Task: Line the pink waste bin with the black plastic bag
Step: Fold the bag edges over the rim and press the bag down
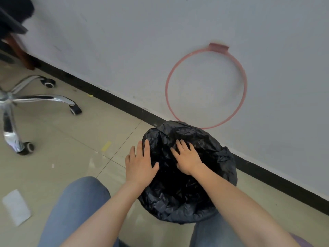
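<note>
Both the left hand (pixel 140 164) and right hand (pixel 187 158) lie flat and spread, gripping nothing, on the bag (pixel 187 193) draped over the floor-standing bin, so a hard push could drag its edge inside.

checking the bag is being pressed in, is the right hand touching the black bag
Touching. The head view shows the right hand lying flat, fingers spread, on the black bag inside the bin opening, with no gap visible beneath the palm.
</note>
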The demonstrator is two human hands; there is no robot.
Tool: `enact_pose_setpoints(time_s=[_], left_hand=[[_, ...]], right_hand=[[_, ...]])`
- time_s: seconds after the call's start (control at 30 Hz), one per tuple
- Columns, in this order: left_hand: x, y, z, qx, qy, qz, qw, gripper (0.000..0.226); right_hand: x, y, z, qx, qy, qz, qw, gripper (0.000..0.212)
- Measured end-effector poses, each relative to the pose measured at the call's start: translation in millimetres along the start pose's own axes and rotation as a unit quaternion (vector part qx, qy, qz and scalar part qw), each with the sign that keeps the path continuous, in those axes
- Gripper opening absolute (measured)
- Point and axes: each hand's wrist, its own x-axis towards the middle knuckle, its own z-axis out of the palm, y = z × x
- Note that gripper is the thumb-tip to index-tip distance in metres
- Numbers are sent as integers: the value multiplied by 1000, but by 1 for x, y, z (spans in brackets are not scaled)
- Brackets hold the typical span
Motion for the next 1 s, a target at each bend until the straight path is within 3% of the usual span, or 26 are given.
enact_pose_setpoints(time_s=[0.07, 0.17, 0.23, 0.33, 0.4, 0.53, 0.6, 0.67, 0.77, 1.0], left_hand=[[0, 0, -1, 6, -3, 5, 1000, 78], [0, 1, -2, 17, -4, 11, 1000, 78], [-1, 1, -2, 18, -6, 14, 1000, 78], [-1, 0, -2, 13, -10, 17, 1000, 78], [-1, 0, -3, 12, -12, 17, 1000, 77], [-1, -1, -3, 9, -14, 16, 1000, 76], [0, -1, -3, 7, -11, 19, 1000, 75], [1, 0, -3, 4, -7, 20, 1000, 74], [1, -1, -3, -5, -7, 17, 1000, 73], [2, -2, -3, -7, -14, 18, 1000, 73]], right_hand=[[-11, 0, -2, 18, 55, -24, 998, 63], [-28, 2, 5, -17, 118, -127, 985, 57], [-38, 3, 12, -75, 34, -171, 982, 56], [-36, 14, 24, -158, -151, -97, 971, 59], [-32, 21, 34, -181, -232, -53, 954, 62], [-36, 22, 33, -146, -279, -37, 948, 59], [-37, 15, 25, -48, -213, -28, 975, 53], [-31, 3, 14, 146, -103, 5, 984, 45], [-10, -21, -4, 447, -16, 74, 891, 49], [24, -47, -13, 603, 15, 70, 795, 58]])
